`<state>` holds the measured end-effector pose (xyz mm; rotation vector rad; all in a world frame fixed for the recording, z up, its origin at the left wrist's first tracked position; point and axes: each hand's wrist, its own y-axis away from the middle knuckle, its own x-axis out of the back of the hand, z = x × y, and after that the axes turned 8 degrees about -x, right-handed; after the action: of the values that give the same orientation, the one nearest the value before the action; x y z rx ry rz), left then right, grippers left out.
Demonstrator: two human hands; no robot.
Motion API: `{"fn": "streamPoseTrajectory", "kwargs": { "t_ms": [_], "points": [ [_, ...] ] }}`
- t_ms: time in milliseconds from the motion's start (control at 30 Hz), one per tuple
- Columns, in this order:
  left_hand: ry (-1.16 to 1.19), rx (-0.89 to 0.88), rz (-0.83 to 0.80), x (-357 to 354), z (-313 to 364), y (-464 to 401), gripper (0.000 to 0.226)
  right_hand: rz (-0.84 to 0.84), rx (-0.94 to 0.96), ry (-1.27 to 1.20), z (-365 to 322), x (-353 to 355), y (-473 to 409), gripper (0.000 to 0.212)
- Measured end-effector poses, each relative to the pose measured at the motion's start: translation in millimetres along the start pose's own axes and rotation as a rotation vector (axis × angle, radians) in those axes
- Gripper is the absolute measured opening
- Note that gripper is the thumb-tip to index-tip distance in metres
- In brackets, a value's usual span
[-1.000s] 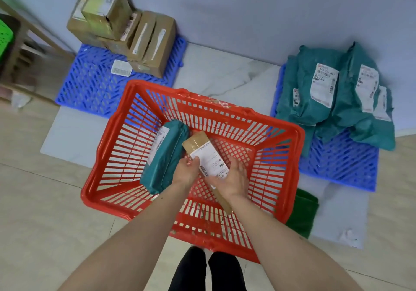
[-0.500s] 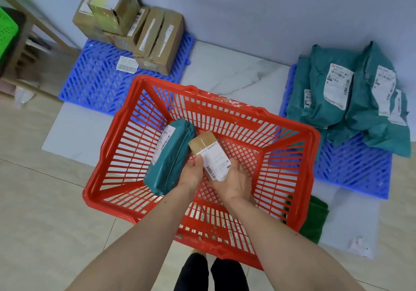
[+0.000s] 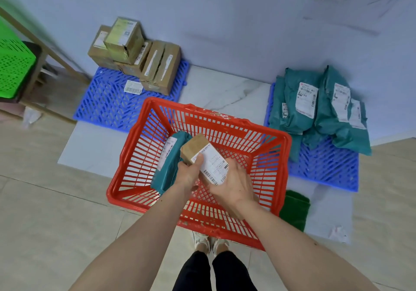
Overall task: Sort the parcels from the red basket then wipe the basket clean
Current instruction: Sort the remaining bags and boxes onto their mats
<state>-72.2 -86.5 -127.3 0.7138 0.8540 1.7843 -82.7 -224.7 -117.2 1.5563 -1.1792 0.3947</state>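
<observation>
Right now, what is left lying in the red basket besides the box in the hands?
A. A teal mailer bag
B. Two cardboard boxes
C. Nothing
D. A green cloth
A: one teal mailer bag lies against the left wall of the red basket, beside the small cardboard box that both hands hold.

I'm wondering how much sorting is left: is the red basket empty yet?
Not empty. A teal mailer bag lies inside the red basket, and both hands hold a small cardboard box above it.
</observation>
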Motion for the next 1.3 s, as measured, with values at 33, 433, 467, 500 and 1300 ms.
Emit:
{"fn": "streamPoseTrajectory", "kwargs": {
  "t_ms": [33,433,467,500,1300],
  "points": [
    [0.028,-0.005,0.003,1.2,1.8,5.5,0.077,0.004,0.020,0.002,-2.2,8.1,5.0,0.081],
    [0.413,-0.146,-0.061,1.5,30.6,62.1,0.112,0.070,0.153,-0.035,-15.0,101.3,51.0,0.098],
    [0.462,-0.154,-0.058,0.9,33.2,64.5,0.108,0.108,0.132,-0.026,-13.3,103.0,51.3,0.102],
    [0.503,-0.163,-0.054,0.1,37.4,70.2,0.099,0.172,0.106,-0.027,-10.9,102.5,50.9,0.105],
    [0.717,-0.177,0.072,-61.5,40.9,133.8,0.101,0.092,-0.596,-1.398,-50.2,108.6,50.8,0.108]
  ]
}}
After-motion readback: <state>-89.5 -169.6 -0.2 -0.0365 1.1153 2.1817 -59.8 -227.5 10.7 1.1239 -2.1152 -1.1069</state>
